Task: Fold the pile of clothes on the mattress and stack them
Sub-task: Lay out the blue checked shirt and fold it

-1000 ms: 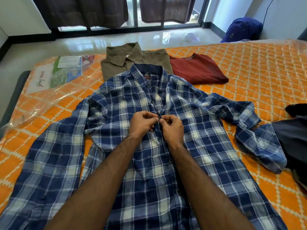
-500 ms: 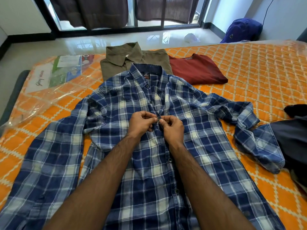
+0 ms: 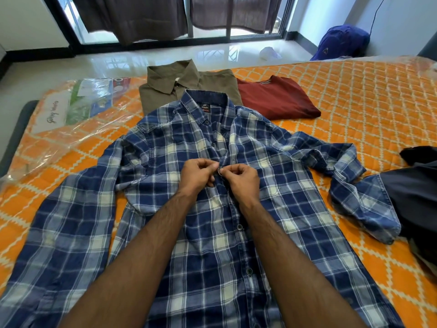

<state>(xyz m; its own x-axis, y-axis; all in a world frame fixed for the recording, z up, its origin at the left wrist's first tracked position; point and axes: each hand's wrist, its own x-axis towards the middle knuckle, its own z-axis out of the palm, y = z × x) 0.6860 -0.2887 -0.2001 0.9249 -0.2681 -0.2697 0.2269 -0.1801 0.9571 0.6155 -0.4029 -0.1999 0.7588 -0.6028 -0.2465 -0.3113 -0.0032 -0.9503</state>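
Observation:
A blue plaid shirt point(image 3: 165, 209) lies front-up and spread across the orange quilted mattress point(image 3: 354, 95), its sleeves out to both sides. My left hand point(image 3: 198, 174) and my right hand point(image 3: 241, 179) meet at the chest, both pinching the shirt's button placket at one button. Behind the collar lie a folded olive shirt point(image 3: 165, 91) and a folded maroon top point(image 3: 276, 98), side by side. Dark unfolded garments point(image 3: 416, 197) sit at the right edge, partly out of view.
Clear plastic wrap with a printed label point(image 3: 78, 107) covers the mattress's far left corner. Beyond the mattress are a glossy floor, a glass door with dark curtains point(image 3: 153, 17), and a blue backpack point(image 3: 340, 41) against the right wall.
Both hands stay pinching the placket at the same chest button, with only slight finger shifts. The shirt has not moved.

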